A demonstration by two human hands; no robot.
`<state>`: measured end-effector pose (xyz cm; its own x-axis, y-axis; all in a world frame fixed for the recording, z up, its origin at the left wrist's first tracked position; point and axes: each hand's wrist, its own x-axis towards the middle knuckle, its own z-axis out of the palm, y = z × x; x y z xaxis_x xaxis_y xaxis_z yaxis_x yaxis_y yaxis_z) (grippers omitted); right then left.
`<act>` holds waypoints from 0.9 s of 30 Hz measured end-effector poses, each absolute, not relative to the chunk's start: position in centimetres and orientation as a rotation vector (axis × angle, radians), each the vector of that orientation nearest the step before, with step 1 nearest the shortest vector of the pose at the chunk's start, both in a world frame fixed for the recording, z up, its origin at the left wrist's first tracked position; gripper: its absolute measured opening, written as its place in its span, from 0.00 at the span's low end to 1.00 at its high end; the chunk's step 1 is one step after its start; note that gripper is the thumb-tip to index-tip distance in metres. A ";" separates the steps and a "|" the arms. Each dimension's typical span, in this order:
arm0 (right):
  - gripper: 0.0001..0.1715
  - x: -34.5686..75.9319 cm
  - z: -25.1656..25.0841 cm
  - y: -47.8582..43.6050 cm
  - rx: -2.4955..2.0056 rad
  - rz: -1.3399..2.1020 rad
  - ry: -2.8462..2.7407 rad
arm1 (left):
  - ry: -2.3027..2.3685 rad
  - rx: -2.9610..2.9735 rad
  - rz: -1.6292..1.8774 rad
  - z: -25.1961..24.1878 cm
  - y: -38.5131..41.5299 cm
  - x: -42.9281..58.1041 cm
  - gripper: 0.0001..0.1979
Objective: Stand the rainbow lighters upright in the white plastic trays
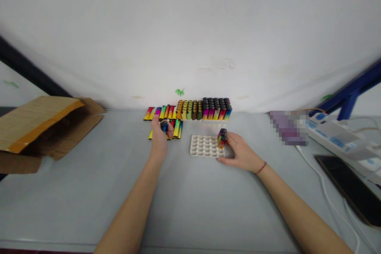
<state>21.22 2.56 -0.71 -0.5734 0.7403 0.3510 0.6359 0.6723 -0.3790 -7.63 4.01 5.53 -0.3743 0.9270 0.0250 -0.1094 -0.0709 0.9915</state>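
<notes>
A white tray (204, 146) with rows of round-edged slots lies mid-table. Several black-topped lighters (222, 139) stand upright in its right end. My right hand (241, 154) is curled around that end, thumb at the near corner and fingers beside the standing lighters. Over the loose lighters on the left, my left hand (160, 137) is closed around a lighter (164, 127) with a dark blue, shiny end; how many it holds I cannot tell. Loose colourful lighters (177, 129) lie flat in two rows beneath and behind that hand.
Along the wall stand a block of yellow-and-green lighters (189, 111) and a block of black-topped lighters (217, 109). An open cardboard box (44, 123) sits at the left. On the right are a power strip (342, 139), a phone (348, 186) and white cables (323, 186).
</notes>
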 end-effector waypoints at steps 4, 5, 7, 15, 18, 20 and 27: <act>0.46 21.2 -0.5 2.6 -1.053 0.285 -2.420 | 1.295 0.914 1.575 5.5 3.1 -5.4 0.32; 0.46 21.2 -0.5 2.6 -1.052 0.287 -2.423 | 1.291 0.896 1.567 5.5 2.9 -5.0 0.32; 0.45 21.2 -0.4 2.6 -1.057 0.290 -2.424 | 1.273 0.858 1.542 5.5 2.7 -4.6 0.31; 0.46 21.2 -0.6 2.5 -1.065 0.279 -2.417 | 1.238 0.840 1.483 5.2 2.5 -4.4 0.28; 0.46 21.2 -0.6 2.6 -1.068 0.273 -2.417 | 1.246 0.823 1.472 5.1 2.5 -4.5 0.25; 0.47 21.2 -0.6 2.6 -1.070 0.269 -2.423 | 1.241 0.816 1.484 5.0 2.5 -4.5 0.21; 0.47 21.3 -0.7 2.6 -1.072 0.278 -2.423 | 1.240 0.925 1.552 4.6 2.3 -4.6 0.14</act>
<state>21.27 2.57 -0.70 -0.5825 0.7387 0.3392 0.6429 0.6740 -0.3640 -4.55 2.34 4.61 -0.2999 0.9539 0.0125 -0.1986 -0.0752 0.9772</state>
